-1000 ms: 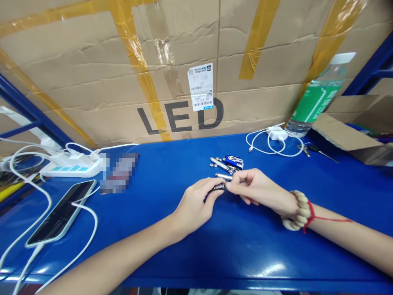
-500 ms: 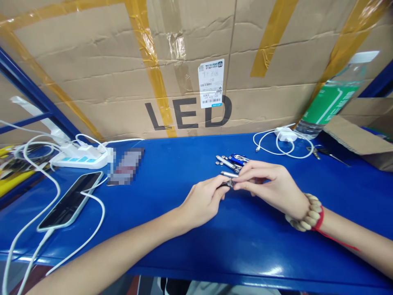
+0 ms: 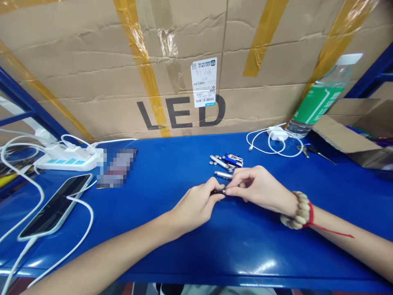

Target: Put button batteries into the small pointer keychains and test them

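My left hand (image 3: 196,201) is closed around a small black tube-like piece (image 3: 217,191), pinched between thumb and forefinger. My right hand (image 3: 260,187) meets it at its right end, thumb and fingertips pressed together there; whatever tiny part lies inside that pinch is hidden. Just beyond the fingers lies a short silver tube (image 3: 223,175), partly behind my right hand. Past it are a second silver tube (image 3: 219,162), a blue piece with a metal clip (image 3: 232,159) and several small round button cells (image 3: 211,163).
A phone (image 3: 57,207) on a white cable and a power strip (image 3: 69,159) are at left. A white charger (image 3: 278,133), keys (image 3: 304,151), a water bottle (image 3: 319,102) and an open carton (image 3: 346,135) stand right. A large cardboard box (image 3: 107,94) backs the blue bench (image 3: 172,254).
The view has swung slightly right, so the bench things appear farther left. Both hands stay together on the black piece, which now lies flatter, with its metallic end more covered by the right fingertips.
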A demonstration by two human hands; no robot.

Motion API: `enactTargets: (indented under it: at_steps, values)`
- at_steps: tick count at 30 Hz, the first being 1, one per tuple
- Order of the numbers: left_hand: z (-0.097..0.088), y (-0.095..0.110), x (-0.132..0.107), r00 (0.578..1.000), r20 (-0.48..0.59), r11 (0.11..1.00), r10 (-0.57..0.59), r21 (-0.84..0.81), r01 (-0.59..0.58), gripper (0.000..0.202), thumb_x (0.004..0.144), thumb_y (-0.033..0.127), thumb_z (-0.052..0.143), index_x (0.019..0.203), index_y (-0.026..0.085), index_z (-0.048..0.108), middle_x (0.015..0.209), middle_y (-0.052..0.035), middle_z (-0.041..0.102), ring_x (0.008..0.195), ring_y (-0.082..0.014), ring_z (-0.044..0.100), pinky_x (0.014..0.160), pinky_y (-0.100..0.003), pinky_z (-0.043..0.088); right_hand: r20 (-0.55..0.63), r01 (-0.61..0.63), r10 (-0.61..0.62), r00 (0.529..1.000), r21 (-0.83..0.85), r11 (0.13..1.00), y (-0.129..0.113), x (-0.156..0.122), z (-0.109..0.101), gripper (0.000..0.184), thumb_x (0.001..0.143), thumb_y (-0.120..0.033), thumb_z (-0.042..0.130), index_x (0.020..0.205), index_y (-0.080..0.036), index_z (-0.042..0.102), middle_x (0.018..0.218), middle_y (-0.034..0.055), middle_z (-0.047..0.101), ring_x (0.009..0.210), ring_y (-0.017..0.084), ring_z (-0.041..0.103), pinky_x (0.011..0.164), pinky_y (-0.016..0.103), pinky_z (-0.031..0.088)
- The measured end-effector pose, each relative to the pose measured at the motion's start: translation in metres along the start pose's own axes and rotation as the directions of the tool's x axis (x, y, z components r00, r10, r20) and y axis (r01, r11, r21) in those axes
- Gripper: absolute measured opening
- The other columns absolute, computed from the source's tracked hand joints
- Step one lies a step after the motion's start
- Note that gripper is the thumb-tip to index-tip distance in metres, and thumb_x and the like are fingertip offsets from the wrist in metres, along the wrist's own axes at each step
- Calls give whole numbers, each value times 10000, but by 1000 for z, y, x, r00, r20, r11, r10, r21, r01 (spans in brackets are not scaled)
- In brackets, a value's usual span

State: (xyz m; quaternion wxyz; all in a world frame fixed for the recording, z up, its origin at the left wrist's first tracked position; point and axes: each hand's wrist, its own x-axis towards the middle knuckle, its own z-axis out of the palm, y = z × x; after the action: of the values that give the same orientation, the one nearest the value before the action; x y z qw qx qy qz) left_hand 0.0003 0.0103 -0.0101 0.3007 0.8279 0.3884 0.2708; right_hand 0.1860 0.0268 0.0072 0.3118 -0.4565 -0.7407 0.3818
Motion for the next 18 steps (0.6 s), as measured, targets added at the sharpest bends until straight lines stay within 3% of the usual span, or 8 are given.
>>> enactTargets:
  at_steps: [7,18]
  values:
    - [2,-2,-1,996,-48,993,72,92,-67,99,882,205,440,791,205,479,847,-26,648,805,-162,624,697,-238,461,107,-180,168,980,117,977,3,-2,2,298,644,-432,687,592,-146,627,462,-27,522,374,62,423,358,188,343]
    - [2,-6,2,987,-101,979,121,173,-103,111,862,215,508,938,207,588,848,-19,684,774,-157,633,723,-253,485,235,-307,247,940,265,914,0,0,-3,245,606,-346,738,552,-157,592,398,-67,473,339,37,380,331,165,260]
